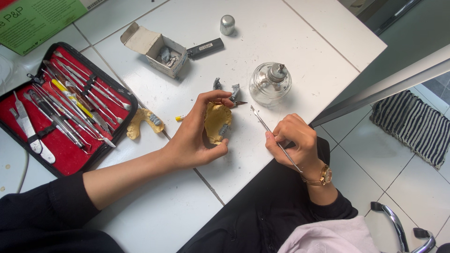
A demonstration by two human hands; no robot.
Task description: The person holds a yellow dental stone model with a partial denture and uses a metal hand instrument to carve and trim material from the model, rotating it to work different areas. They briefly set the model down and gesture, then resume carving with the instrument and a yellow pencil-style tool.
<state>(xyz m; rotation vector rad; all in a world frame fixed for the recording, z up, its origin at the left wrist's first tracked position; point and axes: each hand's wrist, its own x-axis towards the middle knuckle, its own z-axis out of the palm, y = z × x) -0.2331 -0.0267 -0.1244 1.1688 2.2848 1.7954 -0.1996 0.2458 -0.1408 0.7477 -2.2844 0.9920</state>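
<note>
A white tiled table [262, 42] bears an open red instrument case [61, 150] at the left. Near the middle, a yellow dental cast [216, 121] is gripped between thumb and fingers of the left hand [194, 136]. Further right, a thin metal instrument [274, 138] is pinched in the right hand [295, 143], near a glass spirit lamp [270, 83].

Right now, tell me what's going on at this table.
A person sits at a white tiled table working on a yellow dental cast. The left hand holds the cast upright on the tabletop, and the right hand grips a thin metal instrument, its tip apart from the cast. A glass spirit lamp stands just beyond, unlit. An open red-lined tool case and a second cast lie to the left.
</note>
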